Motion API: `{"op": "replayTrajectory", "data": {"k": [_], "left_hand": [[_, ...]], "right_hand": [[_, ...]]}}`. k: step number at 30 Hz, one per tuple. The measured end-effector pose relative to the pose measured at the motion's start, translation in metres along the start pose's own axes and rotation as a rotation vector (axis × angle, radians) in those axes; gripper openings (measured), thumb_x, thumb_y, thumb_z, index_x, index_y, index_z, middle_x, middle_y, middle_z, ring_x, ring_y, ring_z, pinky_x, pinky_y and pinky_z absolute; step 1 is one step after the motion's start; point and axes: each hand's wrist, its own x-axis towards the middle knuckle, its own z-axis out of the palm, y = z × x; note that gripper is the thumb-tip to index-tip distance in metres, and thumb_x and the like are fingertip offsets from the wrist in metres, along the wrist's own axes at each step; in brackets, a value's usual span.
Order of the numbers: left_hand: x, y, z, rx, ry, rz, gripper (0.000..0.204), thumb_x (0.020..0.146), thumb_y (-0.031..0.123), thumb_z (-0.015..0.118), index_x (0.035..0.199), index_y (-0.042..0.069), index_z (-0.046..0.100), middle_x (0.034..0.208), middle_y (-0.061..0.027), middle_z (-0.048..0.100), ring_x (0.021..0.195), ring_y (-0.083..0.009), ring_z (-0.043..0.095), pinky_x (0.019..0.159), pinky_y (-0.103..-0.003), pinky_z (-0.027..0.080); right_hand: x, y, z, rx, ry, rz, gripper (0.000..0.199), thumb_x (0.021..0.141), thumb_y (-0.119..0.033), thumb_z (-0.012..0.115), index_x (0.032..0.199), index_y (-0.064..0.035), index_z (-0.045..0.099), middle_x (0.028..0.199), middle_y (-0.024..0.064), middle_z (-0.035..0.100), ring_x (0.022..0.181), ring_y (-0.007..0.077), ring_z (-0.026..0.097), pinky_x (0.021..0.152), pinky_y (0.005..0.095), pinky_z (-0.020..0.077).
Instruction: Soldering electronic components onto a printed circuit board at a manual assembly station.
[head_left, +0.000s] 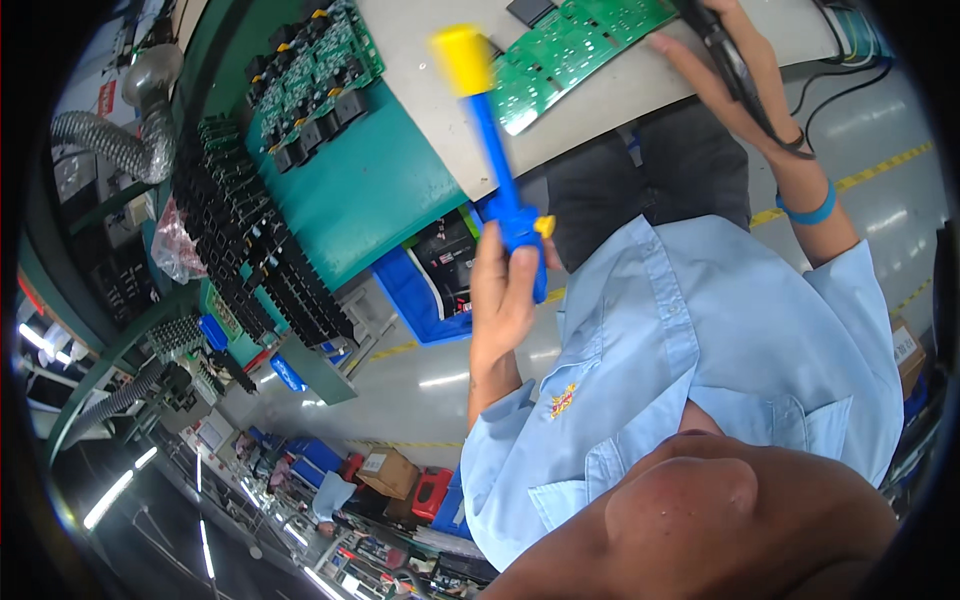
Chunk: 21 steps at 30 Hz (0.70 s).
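Note:
My left hand [508, 290] is closed round the lower end of a blue and yellow hand tool [495, 150]. It has a thin blue shaft, a small yellow knob by the grip and a wide, blurred yellow end that points up over the bench. My right hand [740, 90] is wrapped round a black corded handle [722, 50] at the top edge; its working end is out of sight. A green circuit board [570, 60] lies on the pale bench top [430, 60] between the hands, near my right fingertips.
Circuit boards with tall black parts [315, 90] lie on the green mat [370, 200] at left. A rack of black-edged boards [260, 250] stands beyond. A blue bin [405, 300] sits below the bench edge. Black cables [850, 85] run at right.

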Motion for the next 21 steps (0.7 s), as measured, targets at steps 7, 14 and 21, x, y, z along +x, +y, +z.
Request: {"op": "replayTrajectory", "data": {"k": [7, 14, 21], "left_hand": [[0.048, 0.039, -0.017, -0.416, -0.015, 0.562, 0.056, 0.097, 0.029, 0.076, 0.14, 0.009, 0.047, 0.091, -0.0108, 0.061, 0.064, -0.0183, 0.054, 0.065, -0.033, 0.049], [0.1, 0.095, 0.015, -0.433, -0.012, 0.757, 0.082, 0.098, 0.08, 0.044, 0.144, 0.013, 0.053, 0.104, -0.0061, 0.061, 0.078, -0.0183, 0.058, 0.068, -0.035, 0.048], [0.15, 0.094, -0.011, -0.39, -0.346, 0.929, 0.086, 0.097, 0.084, 0.034, 0.141, 0.014, 0.057, 0.115, -0.0037, 0.063, 0.098, -0.0195, 0.061, 0.082, -0.039, 0.049]], "right_hand": [[-0.017, -0.016, -0.017, 0.107, 0.025, -0.399, 0.047, 0.094, -0.005, 0.07, 0.138, 0.0034, 0.055, 0.124, 0.0219, 0.066, 0.109, 0.0313, 0.067, 0.099, 0.043, 0.0527], [-0.027, -0.038, -0.042, 0.327, -0.153, -0.425, 0.04, 0.087, 0.0, 0.068, 0.126, 0.0025, 0.063, 0.104, 0.0177, 0.064, 0.094, 0.0302, 0.057, 0.09, 0.0452, 0.0482], [-0.018, -0.033, -0.032, 0.36, -0.218, -0.513, 0.04, 0.074, 0.0, 0.079, 0.114, 0.0025, 0.072, 0.096, 0.0098, 0.074, 0.08, 0.0242, 0.062, 0.105, 0.0443, 0.0515]]}}
